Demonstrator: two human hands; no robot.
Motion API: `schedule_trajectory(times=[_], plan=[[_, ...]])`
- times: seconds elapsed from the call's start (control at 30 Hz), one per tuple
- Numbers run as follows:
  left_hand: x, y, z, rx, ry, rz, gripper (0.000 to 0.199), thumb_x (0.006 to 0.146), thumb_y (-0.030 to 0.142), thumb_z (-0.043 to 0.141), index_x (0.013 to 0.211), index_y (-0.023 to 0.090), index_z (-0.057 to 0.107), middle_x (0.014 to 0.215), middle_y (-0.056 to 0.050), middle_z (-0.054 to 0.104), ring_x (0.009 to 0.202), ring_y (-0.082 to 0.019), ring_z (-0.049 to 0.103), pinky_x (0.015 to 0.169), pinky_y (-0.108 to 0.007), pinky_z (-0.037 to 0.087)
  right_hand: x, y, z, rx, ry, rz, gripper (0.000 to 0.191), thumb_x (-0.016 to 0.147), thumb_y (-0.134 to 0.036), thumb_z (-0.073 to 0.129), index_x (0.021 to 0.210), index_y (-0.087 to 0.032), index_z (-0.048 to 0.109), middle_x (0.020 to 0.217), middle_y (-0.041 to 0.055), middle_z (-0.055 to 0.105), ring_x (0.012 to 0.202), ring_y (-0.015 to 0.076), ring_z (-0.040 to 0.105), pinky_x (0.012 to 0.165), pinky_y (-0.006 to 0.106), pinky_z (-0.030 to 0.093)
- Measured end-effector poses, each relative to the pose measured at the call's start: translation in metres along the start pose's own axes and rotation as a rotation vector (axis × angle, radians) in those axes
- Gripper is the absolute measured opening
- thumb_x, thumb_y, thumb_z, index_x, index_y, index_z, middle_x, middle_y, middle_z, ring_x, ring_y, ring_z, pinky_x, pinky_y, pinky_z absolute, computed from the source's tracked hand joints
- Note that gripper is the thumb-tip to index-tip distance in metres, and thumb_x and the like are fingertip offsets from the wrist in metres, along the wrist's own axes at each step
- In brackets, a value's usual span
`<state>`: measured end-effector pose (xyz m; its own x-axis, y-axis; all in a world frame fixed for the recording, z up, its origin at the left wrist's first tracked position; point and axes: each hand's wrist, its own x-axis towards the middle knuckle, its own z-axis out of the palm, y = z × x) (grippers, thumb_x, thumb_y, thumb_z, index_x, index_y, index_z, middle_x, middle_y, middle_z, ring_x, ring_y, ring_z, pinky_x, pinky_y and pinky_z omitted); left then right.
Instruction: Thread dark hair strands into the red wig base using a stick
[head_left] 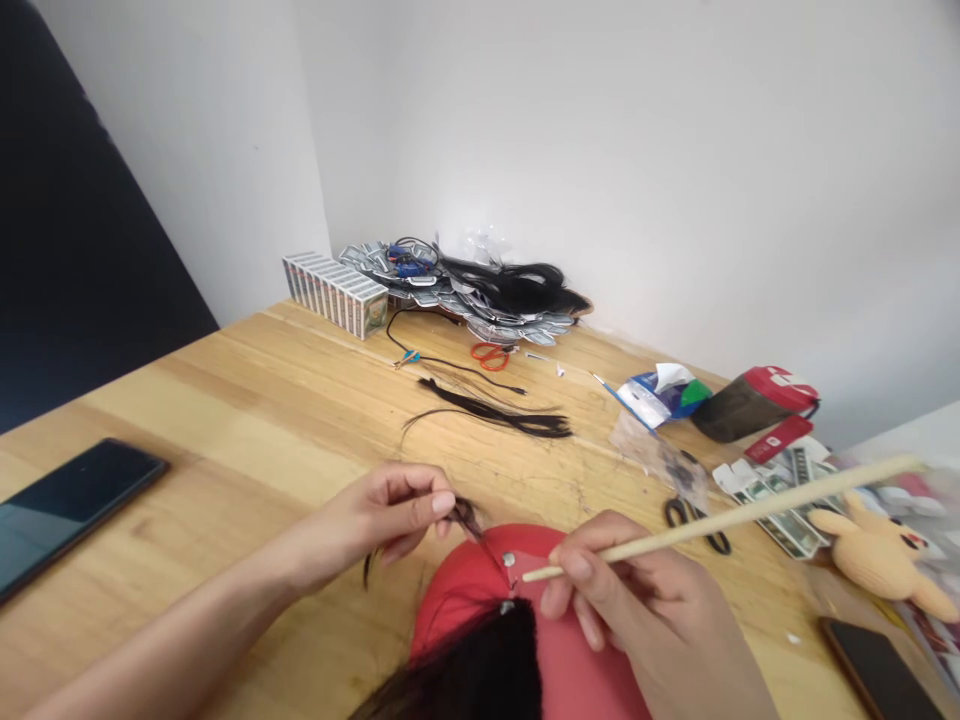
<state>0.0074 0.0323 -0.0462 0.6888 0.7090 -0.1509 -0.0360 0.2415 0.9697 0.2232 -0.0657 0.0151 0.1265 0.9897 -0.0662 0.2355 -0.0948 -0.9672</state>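
Note:
My left hand [405, 515] pinches a small lock of dark hair [466, 516] between thumb and fingertips. A few strands run from it down to the top of a red rounded form [459, 580]. Black hair [480, 665] covers the near left part of that form, and a small whitish spot [508, 560] shows on its top. Between thumb and fingers, my right hand [622, 585] grips a pale wooden stick [720, 518]. Its thin end points left, close above the red form near the strands; whether it touches them I cannot tell.
A hank of black hair [502, 410] lies mid-table, with orange-handled scissors [490, 356] and a black cable [450, 362] behind. Phones [79, 510] lie at both sides. Black scissors [694, 520], a plush toy [874, 560] and a dark red-topped pouch [754, 405] sit right.

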Motion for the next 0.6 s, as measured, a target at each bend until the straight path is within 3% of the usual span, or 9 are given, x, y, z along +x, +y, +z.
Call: schedule_trajectory(times=[0.1,0.27,0.4,0.5,0.6], plan=[[0.0,0.01,-0.007,0.003,0.133,0.02,0.036,0.09,0.046,0.068,0.08,0.012,0.069,0.053,0.007,0.039,0.044,-0.005,0.023,0.042,-0.017,0.017,0.001,0.0,-0.001,-0.032,-0.005,-0.028,0.029,0.091,-0.041,0.067,0.069,-0.023,0.071,0.062,-0.0009,0.071,0.048,0.0129,0.054,0.054,0.023,0.044],[-0.001,0.023,-0.032,-0.115,0.471,0.126,0.027,0.092,0.034,0.063,0.079,0.011,0.07,0.048,0.007,0.034,0.043,-0.005,0.017,0.039,-0.014,0.015,0.001,0.001,-0.001,-0.027,0.002,-0.079,0.028,0.093,-0.04,0.065,0.071,-0.024,0.075,0.069,0.0004,0.072,0.05,0.013,0.055,0.054,0.023,0.046],[0.002,0.025,-0.051,-0.216,0.669,0.229,0.019,0.09,0.022,0.056,0.073,0.015,0.058,0.069,0.003,0.052,0.041,-0.004,0.02,0.033,-0.013,0.012,0.001,0.002,-0.001,-0.002,0.001,-0.072,0.027,0.094,-0.042,0.065,0.077,-0.024,0.077,0.071,0.001,0.073,0.051,0.0116,0.054,0.052,0.021,0.045],[0.006,0.021,-0.043,-0.222,0.649,0.247,0.017,0.09,0.021,0.058,0.075,0.013,0.059,0.079,0.001,0.06,0.04,0.0,0.023,0.035,-0.012,0.013,0.001,0.001,0.0,0.078,0.015,-0.055,0.021,0.093,-0.043,0.069,0.081,-0.027,0.078,0.066,-0.0011,0.071,0.052,0.0114,0.056,0.049,0.017,0.046],[0.008,0.013,-0.016,-0.197,0.475,0.19,0.025,0.089,0.032,0.066,0.077,0.011,0.062,0.074,-0.002,0.065,0.039,0.001,0.026,0.039,-0.013,0.016,0.0,-0.004,-0.003,0.056,0.003,-0.171,0.017,0.092,-0.044,0.07,0.084,-0.033,0.079,0.062,-0.0032,0.068,0.056,0.0122,0.061,0.055,0.016,0.051]])
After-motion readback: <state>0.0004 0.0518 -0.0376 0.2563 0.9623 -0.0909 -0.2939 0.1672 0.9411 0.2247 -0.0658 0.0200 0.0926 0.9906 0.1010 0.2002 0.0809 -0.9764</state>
